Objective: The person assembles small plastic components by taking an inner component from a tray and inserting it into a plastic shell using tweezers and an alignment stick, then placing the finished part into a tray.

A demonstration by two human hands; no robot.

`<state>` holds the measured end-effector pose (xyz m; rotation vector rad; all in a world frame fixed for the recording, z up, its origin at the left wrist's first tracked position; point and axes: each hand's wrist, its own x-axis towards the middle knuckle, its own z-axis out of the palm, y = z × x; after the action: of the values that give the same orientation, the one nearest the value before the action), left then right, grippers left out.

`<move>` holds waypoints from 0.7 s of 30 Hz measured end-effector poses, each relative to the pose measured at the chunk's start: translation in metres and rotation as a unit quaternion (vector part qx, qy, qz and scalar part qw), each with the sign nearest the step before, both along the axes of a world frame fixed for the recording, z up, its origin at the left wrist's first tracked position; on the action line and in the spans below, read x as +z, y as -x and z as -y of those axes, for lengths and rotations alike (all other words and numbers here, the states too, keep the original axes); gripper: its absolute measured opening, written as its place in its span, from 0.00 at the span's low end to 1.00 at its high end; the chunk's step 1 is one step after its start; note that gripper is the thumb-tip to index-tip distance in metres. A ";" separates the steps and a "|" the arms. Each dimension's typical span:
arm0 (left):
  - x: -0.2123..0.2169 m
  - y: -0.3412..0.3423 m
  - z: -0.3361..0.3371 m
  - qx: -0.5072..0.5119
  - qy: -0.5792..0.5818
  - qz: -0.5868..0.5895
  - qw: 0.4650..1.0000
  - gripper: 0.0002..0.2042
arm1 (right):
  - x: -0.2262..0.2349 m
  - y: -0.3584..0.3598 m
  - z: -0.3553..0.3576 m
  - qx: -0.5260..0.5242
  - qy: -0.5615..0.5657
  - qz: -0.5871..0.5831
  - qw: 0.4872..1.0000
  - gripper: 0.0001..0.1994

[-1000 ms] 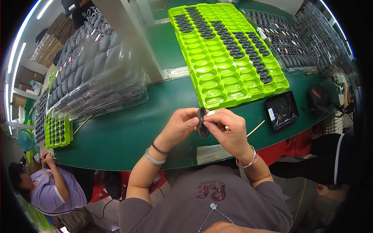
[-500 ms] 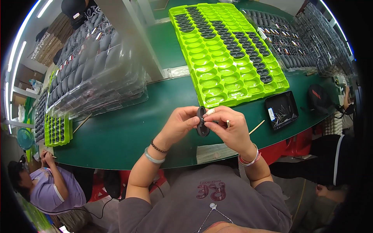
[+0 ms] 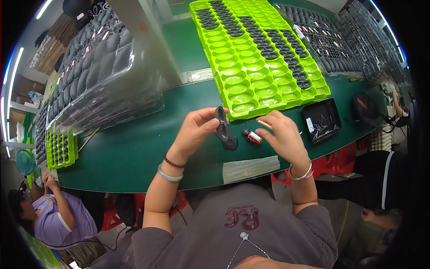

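My left hand (image 3: 196,130) pinches a dark grey, elongated plastic shell (image 3: 227,136) between thumb and fingers, tilted above the green table. The shell's upper part shows an oval, hollowed face; finer detail is too small to tell. My right hand (image 3: 283,136) is closed round a thin wooden stick (image 3: 264,124), whose pale end points toward the shell without touching it. Between the two hands, beside the right fingertips, a small dark part with a white and red piece (image 3: 252,136) lies on the table.
Beyond my hands a bright green tray (image 3: 244,110) holds several dark oval parts in its pockets. A black box (image 3: 331,130) with thin metal pieces stands at right. Stacked clear trays (image 3: 134,101) rise at left, near a metal post (image 3: 154,40). A person (image 3: 67,215) sits at far left.
My hands have parted. The shell stays in my left hand, while my right hand has moved right and taken up the stick from the table. The small dark part now shows.
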<state>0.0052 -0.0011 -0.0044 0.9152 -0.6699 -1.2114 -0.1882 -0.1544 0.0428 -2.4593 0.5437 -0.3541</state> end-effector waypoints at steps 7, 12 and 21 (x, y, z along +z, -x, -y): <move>-0.002 -0.002 0.004 0.021 -0.029 0.023 0.999 0.18 | -0.025 0.008 -0.003 0.020 0.009 -0.144 0.989 0.11; 0.001 -0.001 0.003 0.028 -0.017 0.019 0.999 0.18 | -0.005 0.007 0.010 0.023 -0.088 -0.062 0.994 0.08; 0.002 0.007 -0.001 -0.004 0.004 -0.031 1.000 0.18 | -0.010 -0.005 0.024 0.045 -0.681 0.081 0.727 0.08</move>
<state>-0.0016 0.0001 -0.0021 0.8661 -0.6287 -1.2382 -0.1828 -0.1785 0.0326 -0.9834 0.3632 -0.0396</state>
